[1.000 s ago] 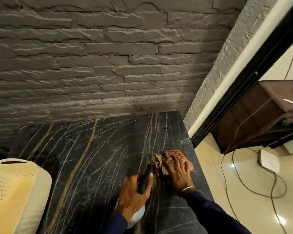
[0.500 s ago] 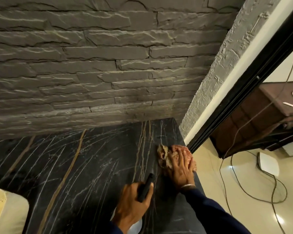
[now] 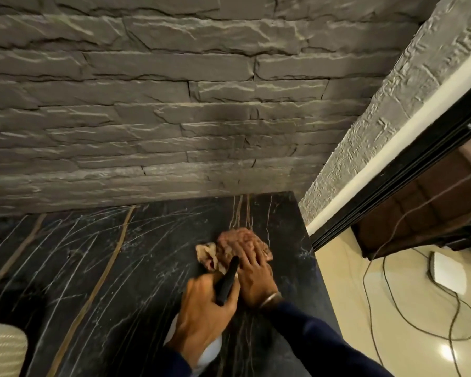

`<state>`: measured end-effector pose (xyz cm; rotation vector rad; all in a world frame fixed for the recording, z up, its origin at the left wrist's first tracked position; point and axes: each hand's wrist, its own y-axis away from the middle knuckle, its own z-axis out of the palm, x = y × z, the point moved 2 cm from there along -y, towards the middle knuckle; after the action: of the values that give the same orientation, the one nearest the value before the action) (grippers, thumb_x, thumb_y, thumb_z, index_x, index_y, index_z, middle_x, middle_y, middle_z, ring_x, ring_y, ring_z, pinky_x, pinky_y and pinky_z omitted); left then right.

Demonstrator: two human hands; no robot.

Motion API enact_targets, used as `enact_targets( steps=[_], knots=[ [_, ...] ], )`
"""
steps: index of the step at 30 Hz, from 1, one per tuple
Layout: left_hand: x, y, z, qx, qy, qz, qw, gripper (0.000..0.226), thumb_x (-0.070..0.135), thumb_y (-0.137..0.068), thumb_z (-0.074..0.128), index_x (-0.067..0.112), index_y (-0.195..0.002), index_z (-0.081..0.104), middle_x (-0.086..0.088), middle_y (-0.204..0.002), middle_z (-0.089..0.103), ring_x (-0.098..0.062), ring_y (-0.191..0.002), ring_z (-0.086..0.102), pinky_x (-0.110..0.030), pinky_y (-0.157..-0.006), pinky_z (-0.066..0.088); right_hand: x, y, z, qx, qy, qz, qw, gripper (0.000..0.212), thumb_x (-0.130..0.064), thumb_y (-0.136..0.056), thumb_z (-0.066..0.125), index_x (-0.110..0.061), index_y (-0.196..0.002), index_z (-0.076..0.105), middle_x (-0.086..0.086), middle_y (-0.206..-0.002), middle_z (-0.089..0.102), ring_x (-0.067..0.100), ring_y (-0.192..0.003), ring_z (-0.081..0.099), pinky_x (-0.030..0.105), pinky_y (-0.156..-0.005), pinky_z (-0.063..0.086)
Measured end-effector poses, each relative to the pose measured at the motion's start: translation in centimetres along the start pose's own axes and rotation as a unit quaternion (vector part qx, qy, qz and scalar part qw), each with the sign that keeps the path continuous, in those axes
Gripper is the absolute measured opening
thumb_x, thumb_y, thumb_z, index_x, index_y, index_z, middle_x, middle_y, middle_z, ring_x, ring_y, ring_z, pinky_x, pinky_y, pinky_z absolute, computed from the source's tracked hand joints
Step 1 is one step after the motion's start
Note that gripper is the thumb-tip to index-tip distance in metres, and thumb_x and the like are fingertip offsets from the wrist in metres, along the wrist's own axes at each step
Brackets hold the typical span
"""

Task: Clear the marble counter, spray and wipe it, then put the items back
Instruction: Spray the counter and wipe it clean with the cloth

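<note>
The black marble counter (image 3: 114,268) with white and gold veins fills the lower half of the view. My right hand (image 3: 256,276) presses flat on a crumpled brownish-pink cloth (image 3: 218,251) near the counter's right end. My left hand (image 3: 204,314) sits just left of it, wrapped around a spray bottle with a black nozzle (image 3: 227,278) and a white body mostly hidden under the hand. The two hands almost touch.
A rough grey stone wall (image 3: 174,118) rises behind the counter. A cream perforated basket (image 3: 3,349) stands at the lower left corner. Right of the counter's edge lies a shiny floor with a cable (image 3: 386,303), a white device (image 3: 446,273) and a brown cabinet (image 3: 419,208).
My right hand has pushed the cloth farther from me and slightly left along the counter's right end. The left hand with the bottle has followed it. The view has shifted right.
</note>
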<state>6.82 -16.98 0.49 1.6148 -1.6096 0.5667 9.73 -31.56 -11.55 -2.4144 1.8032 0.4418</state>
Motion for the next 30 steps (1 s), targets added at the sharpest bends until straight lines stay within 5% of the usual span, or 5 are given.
enact_targets(
  steps=[11,15,22,25,30],
  knots=[
    [-0.9,0.6,-2.1,0.036,0.015,-0.007,0.999,0.035,0.036,-0.089,0.066,0.022,-0.058,0.060,0.016,-0.057,0.065,-0.005,-0.051,0.063,-0.013,-0.053,0.048,13.0,-8.8,-3.9,0.043,-0.004,0.367,0.929,0.063,-0.044,-0.096,0.041,-0.027,-0.152,0.017,0.021,-0.158,0.013,0.047,-0.142,0.013,0.065,-0.114,0.008],
    [-3.5,0.1,-4.0,0.086,0.009,-0.070,0.994,0.048,0.042,-0.089,0.063,0.019,-0.048,0.057,0.004,-0.048,0.064,-0.011,-0.044,0.062,-0.036,-0.073,0.056,2.4,-12.8,-0.9,0.018,0.016,0.174,0.984,0.069,-0.051,-0.091,0.042,-0.027,-0.152,0.018,0.018,-0.158,0.013,0.043,-0.145,0.012,0.062,-0.116,0.006],
    [-6.7,-0.2,-8.1,0.082,0.020,-0.078,0.993,0.044,0.038,-0.085,0.070,0.024,-0.048,0.051,0.009,-0.045,0.060,-0.012,-0.051,0.063,-0.034,-0.061,0.056,-6.2,-12.9,1.7,-0.021,0.049,-0.048,0.997,0.072,-0.052,-0.087,0.050,-0.027,-0.150,0.025,0.012,-0.156,0.027,0.035,-0.143,0.023,0.059,-0.115,0.017],
    [-7.2,0.5,-9.1,0.077,0.031,-0.122,0.989,0.045,0.047,-0.086,0.066,0.021,-0.050,0.057,0.003,-0.046,0.062,-0.015,-0.052,0.065,-0.041,-0.069,0.058,2.5,-11.9,-0.3,0.046,0.075,0.133,0.987,0.059,-0.056,-0.094,0.039,-0.029,-0.147,0.034,0.007,-0.150,0.036,0.032,-0.139,0.033,0.056,-0.113,0.025],
    [-6.7,2.2,-11.8,0.119,-0.008,-0.150,0.981,0.049,0.043,-0.089,0.065,0.023,-0.047,0.049,0.004,-0.040,0.052,0.002,-0.045,0.052,-0.009,-0.050,0.041,8.2,-8.1,-1.8,0.046,0.008,0.417,0.908,0.062,-0.042,-0.100,0.031,-0.021,-0.154,0.008,0.019,-0.159,0.009,0.042,-0.145,0.007,0.061,-0.117,0.002]
  ],
)
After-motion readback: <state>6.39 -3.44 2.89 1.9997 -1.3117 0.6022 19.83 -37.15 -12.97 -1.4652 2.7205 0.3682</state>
